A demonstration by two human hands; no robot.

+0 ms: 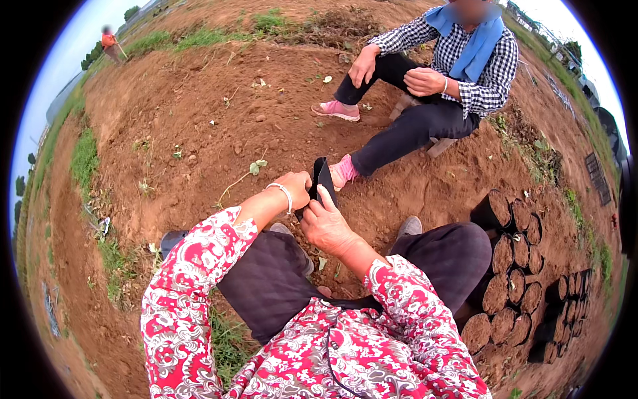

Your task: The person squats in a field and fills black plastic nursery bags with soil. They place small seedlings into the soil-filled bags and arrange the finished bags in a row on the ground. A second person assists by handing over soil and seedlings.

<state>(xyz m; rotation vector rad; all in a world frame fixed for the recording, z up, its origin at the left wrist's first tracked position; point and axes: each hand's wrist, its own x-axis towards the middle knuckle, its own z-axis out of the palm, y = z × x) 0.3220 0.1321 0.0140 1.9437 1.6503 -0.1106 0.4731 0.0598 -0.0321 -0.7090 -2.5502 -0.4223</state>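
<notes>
Between my knees, a thin black plastic nursery bag stands nearly upright, looking flattened and unfilled. My left hand, with a pale bangle at the wrist, grips its left side. On the bag's near side is my right hand, its thumb and fingers pinching the plastic and one digit pointing up along it. The bag's lower end is partly hidden behind my fingers. Under both hands lies bare reddish-brown soil.
Several black pots filled with soil stand in rows at my right, with another group beyond. A seated co-worker faces me, one pink shoe near the bag. A black plastic crate lies far right. A distant person holds a long-handled tool.
</notes>
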